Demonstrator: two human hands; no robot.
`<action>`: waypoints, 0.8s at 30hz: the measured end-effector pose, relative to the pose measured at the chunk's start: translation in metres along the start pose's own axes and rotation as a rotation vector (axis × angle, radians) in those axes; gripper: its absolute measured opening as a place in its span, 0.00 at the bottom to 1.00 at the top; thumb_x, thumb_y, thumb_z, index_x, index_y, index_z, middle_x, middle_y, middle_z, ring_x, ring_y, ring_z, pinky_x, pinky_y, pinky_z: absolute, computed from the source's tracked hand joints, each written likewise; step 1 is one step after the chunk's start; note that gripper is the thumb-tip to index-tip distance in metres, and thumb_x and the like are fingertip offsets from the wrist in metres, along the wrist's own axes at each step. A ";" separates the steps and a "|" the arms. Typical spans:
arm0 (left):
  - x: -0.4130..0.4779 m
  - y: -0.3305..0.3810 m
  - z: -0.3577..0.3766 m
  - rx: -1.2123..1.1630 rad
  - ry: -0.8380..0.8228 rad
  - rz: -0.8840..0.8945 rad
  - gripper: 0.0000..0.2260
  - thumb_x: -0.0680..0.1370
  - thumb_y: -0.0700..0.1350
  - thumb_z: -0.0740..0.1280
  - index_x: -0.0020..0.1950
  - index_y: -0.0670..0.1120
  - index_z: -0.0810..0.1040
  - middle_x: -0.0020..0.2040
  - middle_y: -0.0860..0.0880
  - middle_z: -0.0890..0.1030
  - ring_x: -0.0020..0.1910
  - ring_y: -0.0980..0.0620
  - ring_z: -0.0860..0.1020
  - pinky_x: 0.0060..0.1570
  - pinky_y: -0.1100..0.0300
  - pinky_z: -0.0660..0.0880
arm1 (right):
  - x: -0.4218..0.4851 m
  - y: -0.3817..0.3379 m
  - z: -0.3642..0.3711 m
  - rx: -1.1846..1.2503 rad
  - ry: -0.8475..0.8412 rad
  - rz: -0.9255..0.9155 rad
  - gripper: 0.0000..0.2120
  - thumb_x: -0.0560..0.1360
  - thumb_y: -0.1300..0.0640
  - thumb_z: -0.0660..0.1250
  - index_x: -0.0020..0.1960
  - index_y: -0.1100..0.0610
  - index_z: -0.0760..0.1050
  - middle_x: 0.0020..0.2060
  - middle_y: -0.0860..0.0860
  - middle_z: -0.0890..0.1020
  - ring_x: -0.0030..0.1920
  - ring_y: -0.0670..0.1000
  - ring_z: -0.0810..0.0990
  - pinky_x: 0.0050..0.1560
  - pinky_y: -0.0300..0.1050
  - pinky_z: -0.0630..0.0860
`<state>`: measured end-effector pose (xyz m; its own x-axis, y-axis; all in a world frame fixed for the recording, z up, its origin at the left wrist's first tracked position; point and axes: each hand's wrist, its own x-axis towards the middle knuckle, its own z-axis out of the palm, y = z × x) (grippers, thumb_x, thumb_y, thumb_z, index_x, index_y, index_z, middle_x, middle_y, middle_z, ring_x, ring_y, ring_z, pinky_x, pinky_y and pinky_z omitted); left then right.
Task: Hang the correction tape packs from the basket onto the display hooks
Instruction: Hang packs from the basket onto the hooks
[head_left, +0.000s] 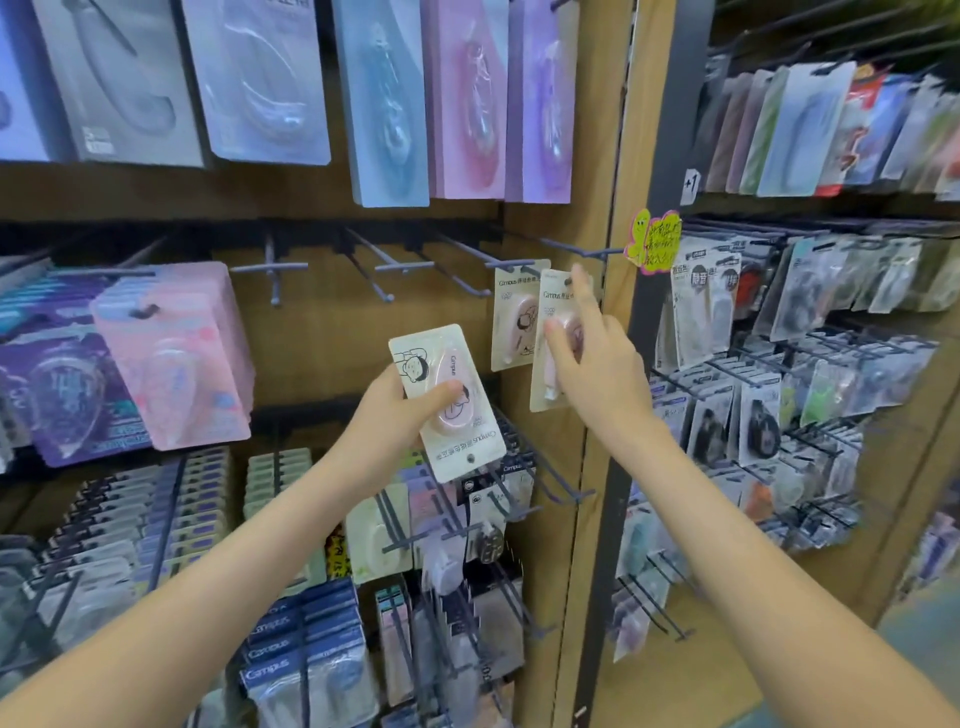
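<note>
My left hand (395, 415) grips a cream Campus correction tape pack (452, 410). The thumb lies across its pink blister, and the card is upside down with the hang hole at the bottom. Up and to the right of it, my right hand (597, 364) pinches a second pack (548, 312), thumb on the front and index finger pointing straight up beside the hang hole. I cannot tell whether that hole is on a wire. Just left of this hand, a third pack (511, 322) hangs from a display hook (511, 266). A yellow-and-pink handwritten tag (652, 241) sits above and right of the hand.
</note>
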<state>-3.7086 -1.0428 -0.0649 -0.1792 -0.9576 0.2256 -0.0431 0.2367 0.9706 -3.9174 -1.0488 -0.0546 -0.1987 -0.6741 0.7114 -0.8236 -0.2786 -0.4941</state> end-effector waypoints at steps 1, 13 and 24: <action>0.002 0.001 0.002 -0.023 -0.007 -0.009 0.12 0.78 0.43 0.68 0.62 0.46 0.76 0.55 0.48 0.84 0.50 0.49 0.84 0.51 0.47 0.81 | -0.001 0.001 0.001 -0.002 0.003 0.000 0.30 0.82 0.44 0.55 0.78 0.42 0.45 0.46 0.50 0.72 0.43 0.55 0.76 0.42 0.47 0.69; 0.024 -0.002 0.012 -0.242 0.106 -0.164 0.13 0.79 0.42 0.68 0.62 0.38 0.76 0.53 0.42 0.84 0.49 0.46 0.84 0.40 0.55 0.83 | 0.020 0.007 0.047 0.180 0.011 -0.023 0.26 0.82 0.49 0.58 0.77 0.49 0.55 0.71 0.54 0.65 0.65 0.55 0.71 0.60 0.51 0.71; 0.018 0.005 0.012 0.276 -0.120 -0.024 0.12 0.74 0.48 0.74 0.56 0.51 0.79 0.48 0.51 0.85 0.45 0.50 0.84 0.46 0.51 0.81 | 0.010 0.001 0.005 -0.073 -0.310 -0.460 0.34 0.78 0.55 0.65 0.78 0.49 0.52 0.74 0.52 0.63 0.74 0.52 0.59 0.72 0.53 0.64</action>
<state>-3.7242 -1.0572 -0.0565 -0.2889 -0.9412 0.1753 -0.3112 0.2655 0.9125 -3.9179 -1.0594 -0.0504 0.3465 -0.6669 0.6597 -0.8251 -0.5512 -0.1238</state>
